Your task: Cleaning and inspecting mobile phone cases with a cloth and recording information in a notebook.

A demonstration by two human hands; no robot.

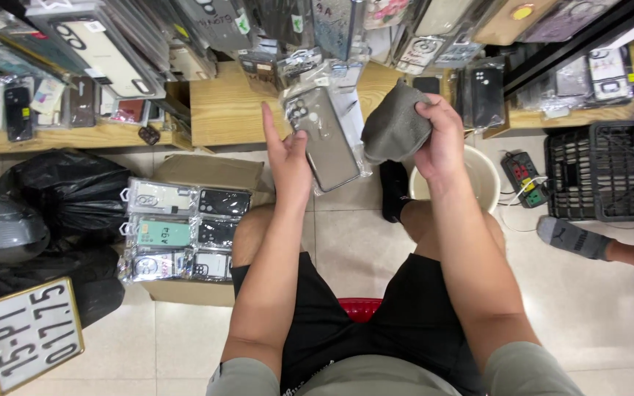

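Hands meet at the middle of the view, above a tiled floor (588, 308) and in front of a low wooden shelf (225, 110) crowded with packaged phone cases. The left hand (288, 158) holds a phone case in a clear plastic sleeve (324, 139); the thumb and palm press against its left edge while the fingers stand straight up, so the hand is mostly open and only pinches the package. The case looks grey or clear with a camera cut-out at its upper end, though glare on the sleeve makes the colour hard to judge. The right hand (442, 139) is closed around a bunched grey cloth (398, 125), which sits just beside the right edge of the sleeve and seems to touch it.

Below the left forearm a cardboard box (207, 172) carries six more packaged cases (185, 235) laid flat in two columns, some pale, one mint green, the rest dark. Black plastic bags (67, 194) lie to the left of the box, and a white plate with a yellow frame (27, 334) leans near the bottom left corner. A white bucket (486, 180) stands under the right wrist, near a power strip (522, 176) and a black crate (607, 172). Another person's socked foot (574, 238) rests at the right.
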